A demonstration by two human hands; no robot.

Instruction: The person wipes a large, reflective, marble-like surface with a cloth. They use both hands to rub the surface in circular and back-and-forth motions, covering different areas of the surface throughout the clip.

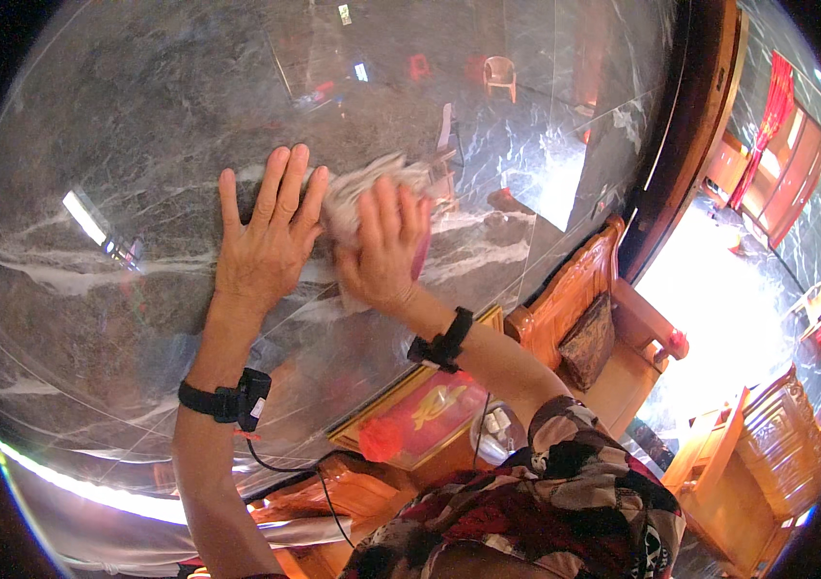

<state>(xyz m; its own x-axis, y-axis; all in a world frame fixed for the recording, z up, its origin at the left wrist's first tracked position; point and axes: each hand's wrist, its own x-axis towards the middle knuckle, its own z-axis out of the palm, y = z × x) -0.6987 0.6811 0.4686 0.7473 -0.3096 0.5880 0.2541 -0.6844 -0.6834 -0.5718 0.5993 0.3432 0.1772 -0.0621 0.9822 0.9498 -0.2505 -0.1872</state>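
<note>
My left hand (pixel 266 239) lies flat against a glossy grey marble-patterned wall (pixel 128 130), fingers apart, holding nothing. To its right, my right hand (pixel 385 253) presses a crumpled, whitish cloth (pixel 356 195) to the same surface. The cloth and the right fingertips are blurred, and the palm hides part of the cloth. A pinkish-purple edge (pixel 421 253) shows beside the right hand; I cannot tell whether it belongs to the cloth. Each wrist wears a black strap, and the left one carries a small black device (pixel 254 399) with a cable.
Below the wall stand a carved wooden bench (pixel 570 282) with a patterned cushion (pixel 590 344), a gold-framed red panel (pixel 432 412) and a round tray (pixel 494 430) of small items. A dark wooden door frame (pixel 693 130) rises at right. Another carved bench (pixel 779 449) stands lower right.
</note>
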